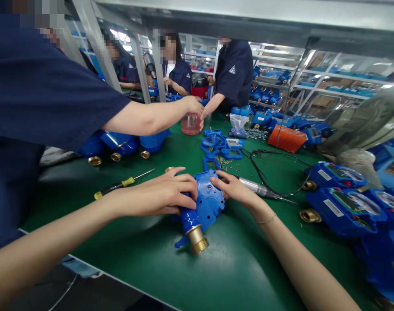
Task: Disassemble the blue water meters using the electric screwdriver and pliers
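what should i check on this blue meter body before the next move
Hold on the part: ok. The left hand and right hand both grip the blue water meter body.
Brass threaded end: ok. It is in place on the body and points toward the wearer.
Screwdriver: ok. The yellow-handled screwdriver lies on the green work mat, left of the hands.
Silver corded tool: cannot tell if it is powered. It lies beside the right hand.
Co-worker's arm: ok. It reaches across the far side, apart from the body.
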Demonstrator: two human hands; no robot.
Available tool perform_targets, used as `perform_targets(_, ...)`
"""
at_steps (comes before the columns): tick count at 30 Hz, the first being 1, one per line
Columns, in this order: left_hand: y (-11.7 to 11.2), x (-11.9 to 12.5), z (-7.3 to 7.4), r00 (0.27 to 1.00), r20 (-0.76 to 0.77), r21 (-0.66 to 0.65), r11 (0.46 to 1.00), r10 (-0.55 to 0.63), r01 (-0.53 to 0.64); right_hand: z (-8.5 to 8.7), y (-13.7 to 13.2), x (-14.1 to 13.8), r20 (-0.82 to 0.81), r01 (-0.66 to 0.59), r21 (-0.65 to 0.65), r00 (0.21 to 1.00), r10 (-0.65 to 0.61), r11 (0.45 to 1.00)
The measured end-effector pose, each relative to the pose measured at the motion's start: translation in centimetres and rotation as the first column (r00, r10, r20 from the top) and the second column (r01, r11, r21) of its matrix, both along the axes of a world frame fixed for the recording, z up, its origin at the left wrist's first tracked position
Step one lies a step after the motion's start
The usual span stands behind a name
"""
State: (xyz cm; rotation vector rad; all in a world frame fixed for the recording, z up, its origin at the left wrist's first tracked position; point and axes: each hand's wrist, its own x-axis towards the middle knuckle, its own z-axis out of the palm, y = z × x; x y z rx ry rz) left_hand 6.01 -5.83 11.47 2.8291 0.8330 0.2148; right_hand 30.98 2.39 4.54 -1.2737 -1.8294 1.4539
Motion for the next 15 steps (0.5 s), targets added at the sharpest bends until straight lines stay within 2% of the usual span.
perform_targets(3, -0.4, -0.9, -1.8, 0.98, 0.104, 0.068, 0.982, 0.169, -0.176, -0.2, -0.2, 0.3, -0.019, -0.007, 0.031, 1.0, 0.008, 1.0)
perform_targets(5, -0.6, -1.9, -3.1, 0.943, 0.165, 0.056, 0.952, 0.287, -0.3, -0.3, -0.3, 0.3, -0.024, -0.009, 0.051, 1.0, 0.01, 0.999)
perform_targets(7, -0.4, -3.0, -4.0, 0.918, 0.194, 0.017, 0.935, 0.346, -0.356, -0.3, -0.3, 0.2, -0.034, -0.012, 0.071, 0.999, 0.015, 0.997)
perform_targets(9, 0.2, -3.8, -4.6, 0.919, 0.199, 0.011, 0.937, 0.34, -0.349, -0.4, -0.3, 0.1, -0.054, -0.017, 0.087, 0.998, 0.021, 0.996)
perform_targets(13, 2.6, -4.2, -4.7, 0.967, 0.165, 0.108, 0.971, 0.193, -0.212, -0.9, -0.1, -0.1, -0.094, -0.026, 0.088, 0.995, 0.034, 0.996)
perform_targets(15, 3.9, -4.1, -4.7, 0.975, 0.169, 0.116, 0.98, 0.142, -0.163, -1.5, -0.1, -0.5, -0.11, -0.03, 0.077, 0.993, 0.038, 0.997)
